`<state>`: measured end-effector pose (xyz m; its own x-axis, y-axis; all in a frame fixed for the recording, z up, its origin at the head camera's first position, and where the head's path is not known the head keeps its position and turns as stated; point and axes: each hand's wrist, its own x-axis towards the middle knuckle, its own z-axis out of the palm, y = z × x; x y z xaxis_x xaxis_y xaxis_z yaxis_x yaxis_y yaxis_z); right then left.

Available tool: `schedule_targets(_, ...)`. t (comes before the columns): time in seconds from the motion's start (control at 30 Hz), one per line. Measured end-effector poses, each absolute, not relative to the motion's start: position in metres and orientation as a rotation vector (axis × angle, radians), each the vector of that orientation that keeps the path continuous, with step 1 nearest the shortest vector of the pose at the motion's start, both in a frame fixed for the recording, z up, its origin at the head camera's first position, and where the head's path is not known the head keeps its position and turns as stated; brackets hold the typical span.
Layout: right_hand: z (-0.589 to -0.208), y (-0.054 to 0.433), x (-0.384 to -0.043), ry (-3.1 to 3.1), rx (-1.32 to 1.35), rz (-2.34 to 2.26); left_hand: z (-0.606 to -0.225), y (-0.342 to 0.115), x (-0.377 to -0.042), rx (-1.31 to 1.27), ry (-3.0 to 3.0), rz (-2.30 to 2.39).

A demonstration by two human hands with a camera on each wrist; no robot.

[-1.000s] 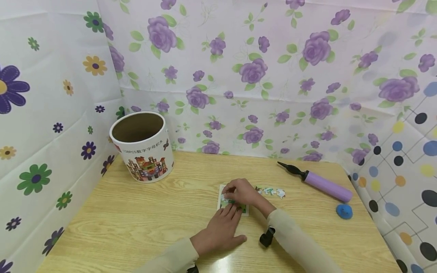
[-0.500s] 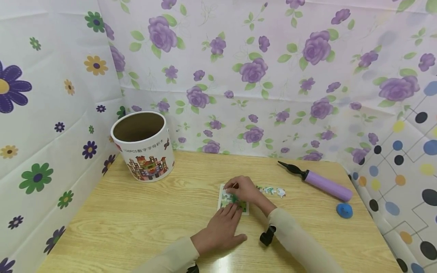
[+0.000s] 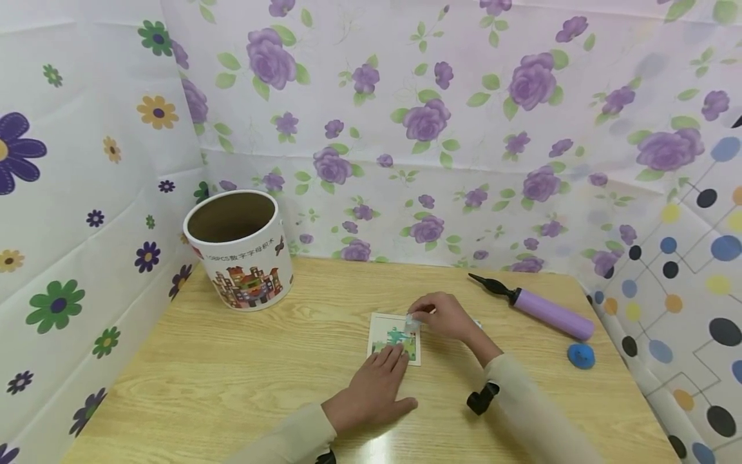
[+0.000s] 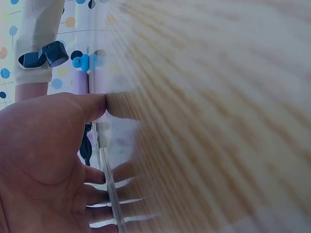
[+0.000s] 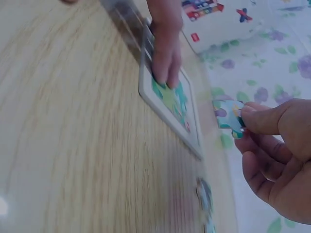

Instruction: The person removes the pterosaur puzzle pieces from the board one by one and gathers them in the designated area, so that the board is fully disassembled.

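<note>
A small jigsaw puzzle board (image 3: 377, 322) with a pale frame lies on the table, green pieces fitted along its lower part and middle. My left hand (image 3: 373, 390) rests flat, its fingertips on the board's near side and its thumb spread out to the right. Over the board's upper right corner, my right hand (image 3: 446, 316) pinches a light blue jigsaw piece (image 5: 228, 115) between thumb and fingers. The right wrist view shows this piece clear of the board. Loose jigsaw pieces (image 5: 206, 201) lie beside the board, mostly hidden behind the right hand in the head view.
A large white printed bucket (image 3: 240, 251) stands at the back left. To the right lie a purple hand pump (image 3: 553, 314) with a black nozzle and a small blue object (image 3: 581, 356). Floral cloth (image 3: 371, 129) hangs behind the wooden table (image 3: 261, 361).
My right hand has moved right from the board's upper left, lifting the light blue piece. The upper left of the board now shows bare. My left hand has stayed in place.
</note>
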<state>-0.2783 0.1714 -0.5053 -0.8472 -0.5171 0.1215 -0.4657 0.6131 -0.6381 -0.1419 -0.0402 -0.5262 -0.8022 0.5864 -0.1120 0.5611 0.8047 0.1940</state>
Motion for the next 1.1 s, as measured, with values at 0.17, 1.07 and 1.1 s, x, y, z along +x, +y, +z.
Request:
schedule_targets(0.17,-0.506,0.192,-0.275,2.776,-0.816,-1.045,-0.521,-0.039,-0.141,0.881,2.812,0.196)
schedule_targets(1.07,-0.532,0.220,-0.260,2.823,-0.700,-1.006,-0.521,-0.041,-0.139,0.918,2.819,0.193)
schedule_targets(1.1,-0.532,0.220,-0.260,2.823,-0.698,-1.001,-0.522,-0.041,-0.140,0.922,2.821,0.195)
